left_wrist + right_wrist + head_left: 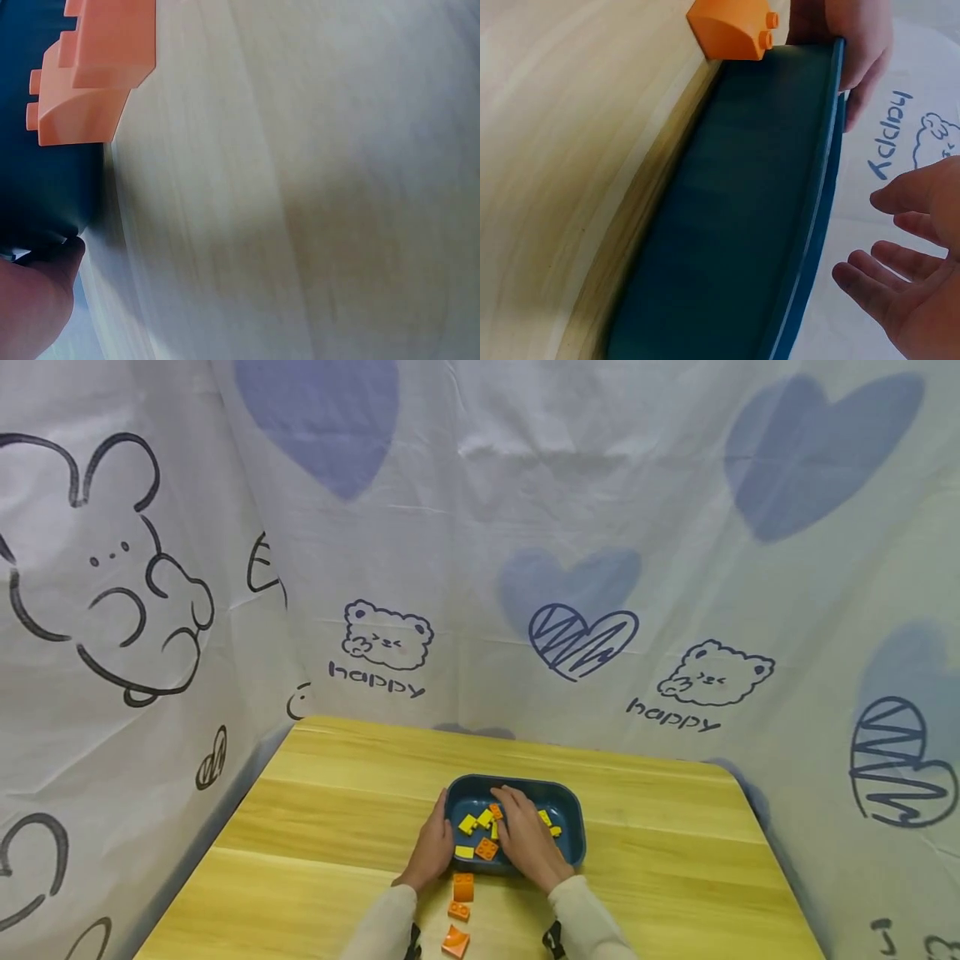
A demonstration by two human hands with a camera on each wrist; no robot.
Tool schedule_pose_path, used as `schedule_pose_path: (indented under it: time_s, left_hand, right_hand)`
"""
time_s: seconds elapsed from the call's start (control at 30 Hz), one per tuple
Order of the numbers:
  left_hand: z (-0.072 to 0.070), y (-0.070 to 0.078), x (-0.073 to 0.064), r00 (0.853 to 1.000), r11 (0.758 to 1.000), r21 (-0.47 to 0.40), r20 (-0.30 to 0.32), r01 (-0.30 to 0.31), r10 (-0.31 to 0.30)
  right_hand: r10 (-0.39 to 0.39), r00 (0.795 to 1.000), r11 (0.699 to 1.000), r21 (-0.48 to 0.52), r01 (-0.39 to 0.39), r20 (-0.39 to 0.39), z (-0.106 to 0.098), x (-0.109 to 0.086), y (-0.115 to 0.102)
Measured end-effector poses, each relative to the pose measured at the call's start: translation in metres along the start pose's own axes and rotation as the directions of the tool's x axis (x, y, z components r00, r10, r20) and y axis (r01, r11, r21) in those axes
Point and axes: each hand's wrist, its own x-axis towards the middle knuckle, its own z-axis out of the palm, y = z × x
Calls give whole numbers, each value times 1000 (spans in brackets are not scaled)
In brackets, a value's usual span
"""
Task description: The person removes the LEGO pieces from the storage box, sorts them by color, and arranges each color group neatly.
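Note:
A dark blue rectangular box [572, 810] holds several yellow bricks [468, 824] and orange bricks [487, 848] with studs. At its left end my left hand [431, 843] grips the box, the thumb against the outside near the corner in the left wrist view; its other fingertips are partly hidden. My right hand [527, 835] hovers over the box's middle, covering some bricks. In the right wrist view its fingers [866, 289] are spread and loosely bent above the rim, with nothing between them.
Outside the near wall, an orange rounded brick [463, 887], a small orange brick [459, 911] and an orange curved brick [455, 942] lie in a line toward me on the wooden table [345, 810]. A printed white curtain [480, 693] stands behind and beside the table.

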Motion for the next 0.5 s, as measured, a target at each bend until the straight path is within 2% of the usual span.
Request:
schedule_pose_path:
  time_s: [0.3, 0.5]
  left_hand:
    - [0, 1, 0, 1000, 1000, 8, 2, -3, 3]
    - [2, 0, 0, 1000, 1000, 1, 4, 1, -1]
  right_hand:
    - [-25, 1000, 1000, -3, 25, -4, 8, 4, 12]
    - [-16, 1000, 1000, -12, 16, 13, 13, 7, 19]
